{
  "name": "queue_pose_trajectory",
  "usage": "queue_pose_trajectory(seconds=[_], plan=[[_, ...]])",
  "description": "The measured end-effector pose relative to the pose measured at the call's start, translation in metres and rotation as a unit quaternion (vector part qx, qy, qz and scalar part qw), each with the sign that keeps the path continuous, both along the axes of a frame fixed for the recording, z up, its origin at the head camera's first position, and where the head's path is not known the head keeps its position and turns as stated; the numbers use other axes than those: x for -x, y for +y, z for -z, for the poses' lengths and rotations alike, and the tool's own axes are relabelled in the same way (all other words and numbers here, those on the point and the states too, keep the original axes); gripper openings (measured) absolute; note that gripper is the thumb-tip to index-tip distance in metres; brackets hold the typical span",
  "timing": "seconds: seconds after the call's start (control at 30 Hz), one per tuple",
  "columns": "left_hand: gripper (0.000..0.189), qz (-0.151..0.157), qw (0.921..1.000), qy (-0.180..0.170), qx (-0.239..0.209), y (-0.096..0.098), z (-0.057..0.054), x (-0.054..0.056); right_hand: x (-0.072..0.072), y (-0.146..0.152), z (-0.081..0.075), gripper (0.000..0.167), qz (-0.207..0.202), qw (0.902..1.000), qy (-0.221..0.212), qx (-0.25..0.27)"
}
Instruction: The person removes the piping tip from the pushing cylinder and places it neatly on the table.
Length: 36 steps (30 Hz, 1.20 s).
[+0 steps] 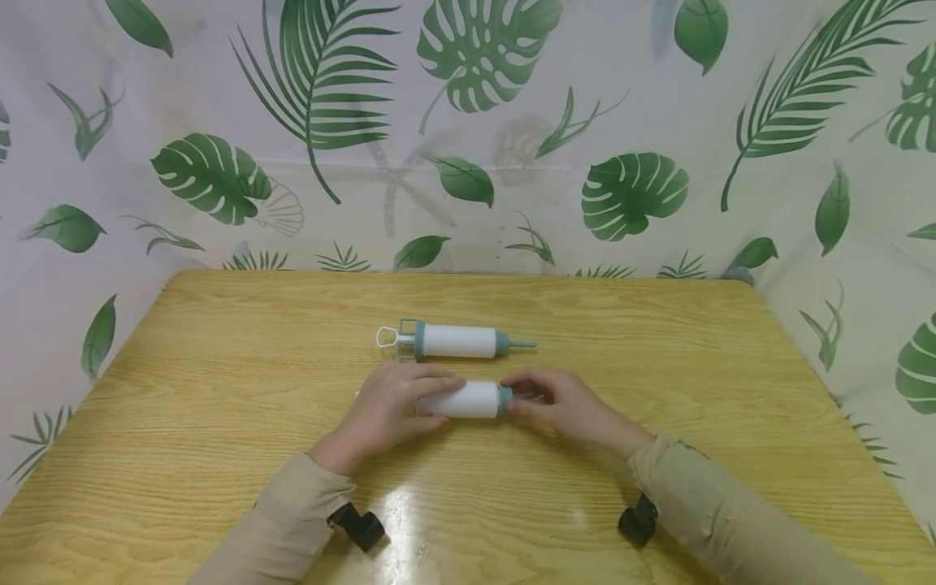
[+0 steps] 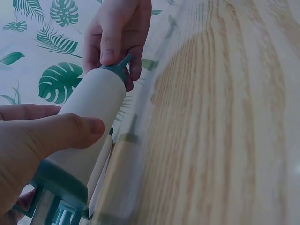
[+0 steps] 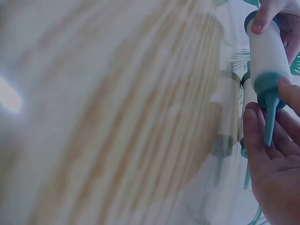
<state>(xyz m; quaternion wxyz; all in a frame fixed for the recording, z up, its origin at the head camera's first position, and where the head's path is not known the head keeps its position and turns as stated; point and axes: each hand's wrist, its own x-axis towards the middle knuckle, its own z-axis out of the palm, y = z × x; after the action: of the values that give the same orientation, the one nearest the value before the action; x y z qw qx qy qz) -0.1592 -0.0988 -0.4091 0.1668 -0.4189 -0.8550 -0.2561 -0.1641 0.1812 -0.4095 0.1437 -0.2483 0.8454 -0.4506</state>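
A large white syringe [image 1: 477,400] with a teal nozzle cap lies sideways between both hands, above the tabletop. My left hand [image 1: 395,406] grips its barrel near the plunger end, thumb along the white side in the left wrist view. With thumb and fingers, my right hand [image 1: 574,404] pinches the teal cap [image 3: 267,84] at the other end. The slim nozzle [image 3: 270,122] points into the right palm. Behind the hands, a second syringe [image 1: 459,341] of the same kind lies on the table, its loop handle to the left and its nozzle to the right.
The wood-grain table [image 1: 241,349] reaches back to a white leaf-patterned cloth [image 1: 541,203]. Dark wrist cameras hang beneath both sleeves, just above the table's near part.
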Motion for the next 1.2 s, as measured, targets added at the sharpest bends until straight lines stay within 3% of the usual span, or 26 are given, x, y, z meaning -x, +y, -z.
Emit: queue_pose_trajectory(seconds=[0.2,0.57,0.73,0.97,1.2], plan=[[0.049,0.0,1.0,0.003,-0.001,0.0015,0.0008,-0.0009,-0.0006,0.0009,0.0014,0.048,0.005,0.9997,0.0,0.023],[0.048,0.001,1.0,0.005,-0.005,0.0008,0.0009,-0.0011,-0.0013,0.0006,0.0018,0.041,0.016,0.9998,-0.011,-0.011],[0.048,0.011,0.9999,0.009,-0.008,0.0007,0.0021,0.0,-0.0009,-0.0004,0.0015,0.037,0.01,0.9999,-0.007,-0.003],[0.049,0.016,0.9996,0.02,-0.007,0.0001,0.0032,0.0005,-0.001,-0.0006,0.0008,0.05,0.005,0.9999,-0.009,0.006],[0.048,0.009,0.9998,0.016,-0.004,-0.0008,0.0023,0.0004,-0.0008,0.0009,0.0021,0.046,0.008,0.9999,-0.007,-0.011]])
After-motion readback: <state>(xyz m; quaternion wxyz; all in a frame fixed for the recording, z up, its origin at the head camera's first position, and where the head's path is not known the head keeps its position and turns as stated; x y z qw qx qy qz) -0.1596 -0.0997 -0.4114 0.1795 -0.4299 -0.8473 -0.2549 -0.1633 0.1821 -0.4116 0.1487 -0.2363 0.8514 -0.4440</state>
